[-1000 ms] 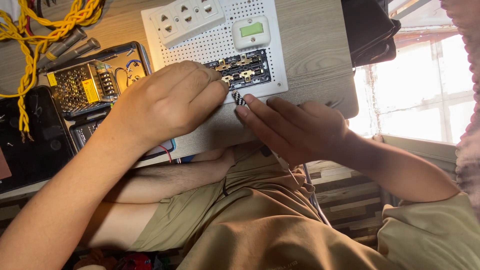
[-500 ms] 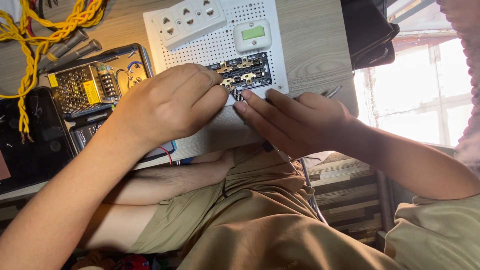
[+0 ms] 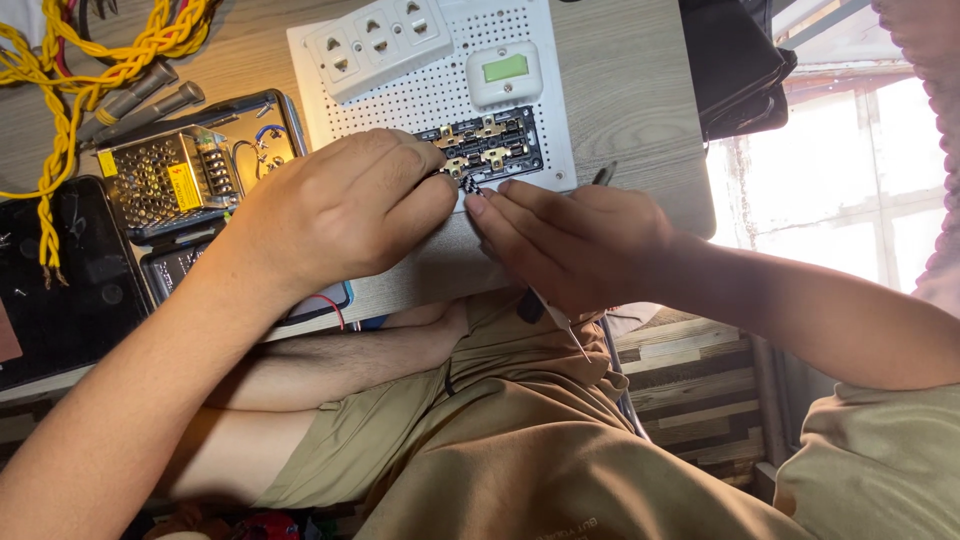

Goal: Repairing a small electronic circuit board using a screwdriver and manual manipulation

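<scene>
A white perforated board (image 3: 440,95) lies on the wooden table (image 3: 640,110). It carries a white triple socket strip (image 3: 385,40), a white unit with a green window (image 3: 505,72) and a black terminal block with brass contacts (image 3: 492,145). My left hand (image 3: 345,210) and my right hand (image 3: 575,245) meet at the block's near edge. Their fingertips pinch a small black striped part (image 3: 468,185). A thin tool with a dark grip (image 3: 548,315) runs out from under my right palm over my lap.
Yellow twisted cable (image 3: 95,60) lies at the back left beside two grey bolts (image 3: 135,100). A metal mesh power supply (image 3: 165,180) sits in a black tray. A black flat device (image 3: 60,270) is at the left edge, a black bag (image 3: 735,60) at the back right.
Both hands stay at the terminal block. My right hand has shifted slightly closer to the left fingertips, and the view has moved a little.
</scene>
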